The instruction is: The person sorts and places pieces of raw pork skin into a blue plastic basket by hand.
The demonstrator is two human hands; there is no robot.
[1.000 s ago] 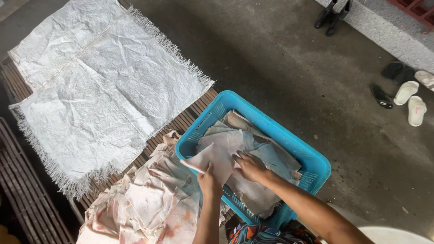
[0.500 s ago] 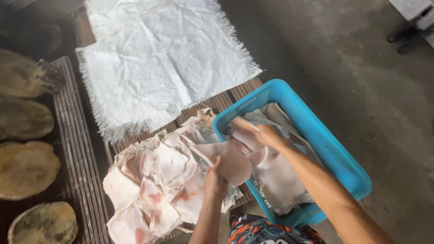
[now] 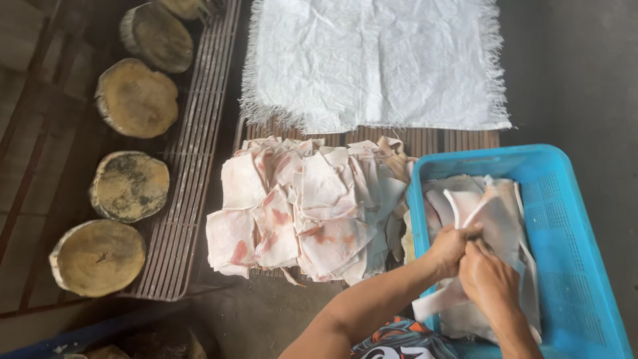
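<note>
1. Left hand [image 3: 448, 247] and right hand [image 3: 488, 282], touching, both clenched on a pale skin sheet [image 3: 495, 219].
2. Sheet lies inside blue crate [image 3: 571, 219], at 3 o'clock from laid-out sheets [image 3: 306, 206].

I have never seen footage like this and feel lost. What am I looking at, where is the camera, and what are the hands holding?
The camera sits on a person's head and looks down at their own bare hands. The left hand and right hand meet over a blue basket, both gripping a pale sheet from the pile inside it. Left of the basket, more pale sheets with pink stains lie spread on a slatted rack. Above them lies a white frayed cloth. Far left, round wooden blocks stand on another rack.
</note>
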